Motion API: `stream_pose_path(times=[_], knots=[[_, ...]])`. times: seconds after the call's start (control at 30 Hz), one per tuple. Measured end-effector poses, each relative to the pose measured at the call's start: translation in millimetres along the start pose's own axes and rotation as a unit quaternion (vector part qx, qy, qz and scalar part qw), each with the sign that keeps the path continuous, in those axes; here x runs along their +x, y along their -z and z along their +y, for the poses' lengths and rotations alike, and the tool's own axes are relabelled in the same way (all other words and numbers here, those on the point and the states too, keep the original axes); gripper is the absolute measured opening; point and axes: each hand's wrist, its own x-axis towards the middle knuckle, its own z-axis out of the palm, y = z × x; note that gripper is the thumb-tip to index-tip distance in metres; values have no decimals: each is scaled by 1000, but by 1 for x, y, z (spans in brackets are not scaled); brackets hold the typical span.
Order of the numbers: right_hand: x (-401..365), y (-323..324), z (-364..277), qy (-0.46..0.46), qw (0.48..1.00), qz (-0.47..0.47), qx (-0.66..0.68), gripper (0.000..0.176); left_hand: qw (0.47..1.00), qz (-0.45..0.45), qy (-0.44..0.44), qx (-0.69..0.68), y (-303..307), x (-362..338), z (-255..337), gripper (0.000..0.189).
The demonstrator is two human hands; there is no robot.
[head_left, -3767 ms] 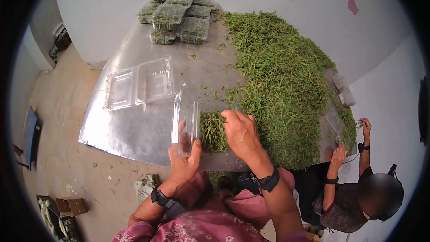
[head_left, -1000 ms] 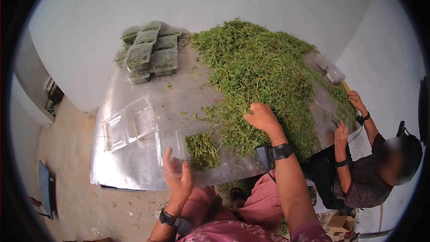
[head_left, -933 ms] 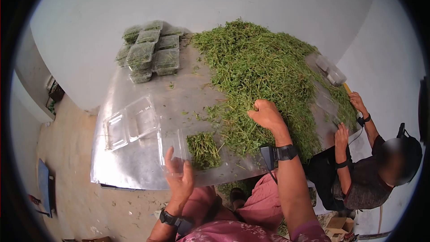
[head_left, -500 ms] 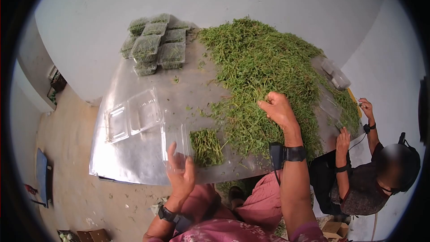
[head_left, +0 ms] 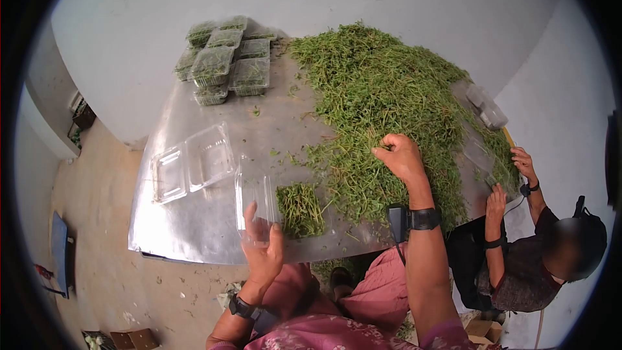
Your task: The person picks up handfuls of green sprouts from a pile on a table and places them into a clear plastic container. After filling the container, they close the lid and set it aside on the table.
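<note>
My left hand (head_left: 264,249) grips the near edge of an open clear plastic clamshell box (head_left: 254,198), its thumb by the hinge and its fingers seen through the lid. Cut leafy greens (head_left: 300,210) fill the base of this box, stems and leaves packed together. My right hand (head_left: 403,159) is over the large heap of greens (head_left: 382,91), thumb and fingertips pinched on some sprigs; the sprigs are mostly hidden by the fingers. Left of the filled box lies another open clamshell (head_left: 192,162) with nothing in it.
Closed boxes of greens (head_left: 214,65) are stacked at the back left of the metal table (head_left: 175,233). At the right, a person (head_left: 531,259) has both hands by the heap's edge. More clear boxes (head_left: 486,107) lie near there. A wall rises behind the table.
My right hand has barely moved and stays pinched over the heap. My left hand keeps its place on the box. The other person's farther hand has shifted slightly toward the heap.
</note>
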Motion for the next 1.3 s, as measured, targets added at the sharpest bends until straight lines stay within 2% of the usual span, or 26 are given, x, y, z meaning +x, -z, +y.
stream_pose_path(times=[0.13, 0.23, 0.33, 0.43, 0.57, 0.67, 0.7, 0.87, 0.97, 1.17, 1.23, 1.3], knots=[[6, 1, 0, -17, 998, 14, 60, 29, 1000, 6, -3, 15, 1, 0, 0, 59], [4, -1, -1, -7, 1000, 18, 16, 26, 1000, 9, -15, 18, 0, 1, -3, 59], [7, -2, -2, -10, 991, 75, 113, 26, 1000, 11, -12, 16, -1, 1, -2, 59], [1, 7, -19, -11, 978, 78, 195, 23, 1000, 7, -11, 18, 0, 1, 1, 59], [-4, 15, -31, 25, 948, 50, 314, 22, 999, 10, -27, 28, 0, 1, -6, 58], [-5, 10, -30, -30, 962, 34, 271, 24, 999, 13, -28, 34, 0, 1, -5, 57], [-6, 10, -32, -29, 954, 30, 295, 24, 999, 11, -31, 38, 0, 1, -4, 57], [-16, 4, -58, -4, 893, -20, 449, 21, 1000, 14, -6, 14, -1, 1, 1, 58], [-26, -9, -79, -19, 860, -64, 506, 20, 1000, 15, -3, 4, -1, 1, 1, 57], [-45, -44, -97, -22, 882, -182, 434, 19, 1000, 21, -20, -10, -3, 1, -3, 57], [-53, -56, -105, -9, 907, -209, 366, 19, 999, 23, -21, -13, -2, 1, -2, 57], [-58, -71, -105, -4, 939, -221, 264, 27, 999, 23, -21, -14, -2, 1, -4, 57]])
